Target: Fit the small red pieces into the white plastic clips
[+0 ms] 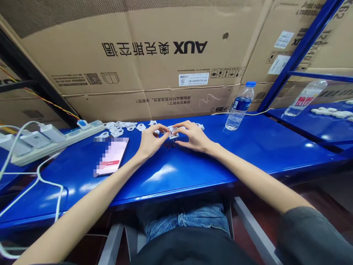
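Both hands meet over the blue table near its back edge, around a small white plastic part (pixel 173 133) with dark details. My left hand (pixel 151 139) reaches it from the left, thumb and forefinger pinched at its side. From the right, my right hand (pixel 195 137) grips the same part between thumb and fingers, partly covering it. Just below the part, small red and dark bits (pixel 170 146) show on the table; they are too small to name. Several white plastic pieces (pixel 118 129), some ring-shaped, lie left of my left hand, and a few more are partly hidden behind both hands.
A phone (pixel 114 156) lies left of my left forearm. Further left are a white power strip (pixel 93 128) with chargers and loose white cables (pixel 59 191). A water bottle (pixel 239 106) stands at the right. Behind the table rises a large cardboard box (pixel 154 70).
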The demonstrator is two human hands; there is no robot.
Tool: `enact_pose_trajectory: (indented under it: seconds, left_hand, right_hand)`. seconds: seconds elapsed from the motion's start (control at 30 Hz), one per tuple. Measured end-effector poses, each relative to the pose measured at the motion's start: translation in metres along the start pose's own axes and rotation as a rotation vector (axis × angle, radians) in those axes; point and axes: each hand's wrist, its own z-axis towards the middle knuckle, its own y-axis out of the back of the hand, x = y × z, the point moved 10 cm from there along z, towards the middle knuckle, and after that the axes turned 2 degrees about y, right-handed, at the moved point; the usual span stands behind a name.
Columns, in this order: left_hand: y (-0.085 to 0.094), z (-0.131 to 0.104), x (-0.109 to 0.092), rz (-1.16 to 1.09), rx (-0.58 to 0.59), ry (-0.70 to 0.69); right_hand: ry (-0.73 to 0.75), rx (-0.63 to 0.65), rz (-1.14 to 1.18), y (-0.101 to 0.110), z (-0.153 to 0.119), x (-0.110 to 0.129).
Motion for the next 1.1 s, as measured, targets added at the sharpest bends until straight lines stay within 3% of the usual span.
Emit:
enact_pose_trajectory:
  seconds: [0.4,0.87,0.97,1.1]
  left_hand:
    - [-0.006,-0.013,-0.029,0.407,-0.08,-0.344]
    - [-0.013,-0.012,-0.02,0.422,0.012,-0.287]
    - [-0.014,-0.011,-0.018,0.443,0.036,-0.267]
    - [-0.032,-0.015,-0.018,0.444,0.212,-0.3]
  right_hand:
    - [-0.002,-0.043,0.031,0.003,0.0,-0.001]
    - [-0.084,-0.098,0.017,0.01,0.0,-0.008]
    - [-0.138,-0.108,-0.014,0.012,-0.003,-0.022]
    - [-0.248,-0.119,-0.052,0.018,-0.011,-0.053]
